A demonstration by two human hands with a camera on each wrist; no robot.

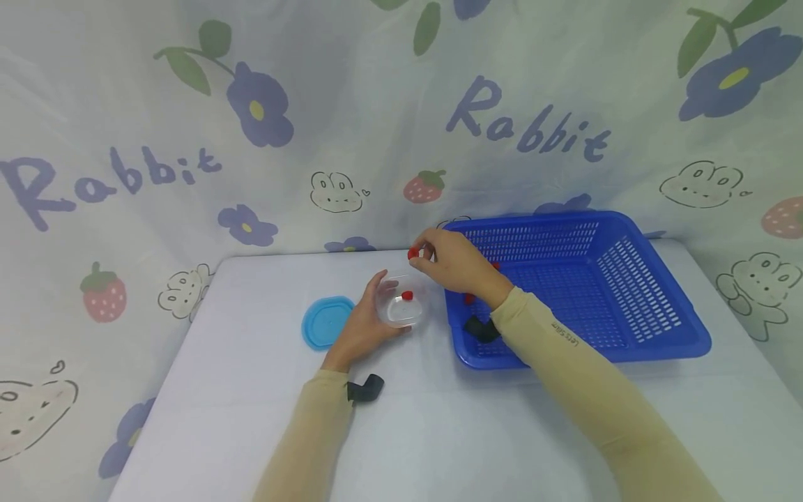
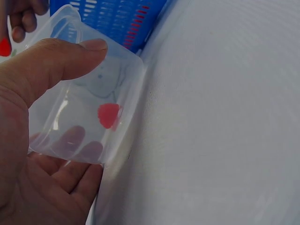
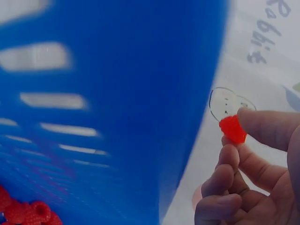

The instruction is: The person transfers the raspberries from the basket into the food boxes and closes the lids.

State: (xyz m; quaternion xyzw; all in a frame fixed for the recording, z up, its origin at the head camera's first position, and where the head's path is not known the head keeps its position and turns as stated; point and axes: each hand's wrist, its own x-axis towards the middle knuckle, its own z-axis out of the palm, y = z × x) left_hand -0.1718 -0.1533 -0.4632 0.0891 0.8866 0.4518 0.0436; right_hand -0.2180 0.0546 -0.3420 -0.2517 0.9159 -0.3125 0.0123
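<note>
My left hand (image 1: 366, 326) grips a clear plastic container (image 1: 401, 317) on the table, thumb on one side and fingers round the other. Inside it lies one raspberry (image 2: 108, 116). Just above and beyond the container's rim, my right hand (image 1: 456, 261) pinches another raspberry (image 3: 233, 129) between thumb and fingertip. That hand is beside the left wall of a blue plastic basket (image 1: 652, 293), its forearm crossing over the basket. More raspberries (image 3: 35, 213) lie in the basket's left part, mostly hidden by the arm in the head view.
A light blue lid (image 1: 323, 324) lies flat on the white table (image 1: 207, 390), left of the container. Black wrist mounts (image 1: 366, 388) jut from both sleeves. A printed curtain (image 1: 351, 90) hangs behind the table.
</note>
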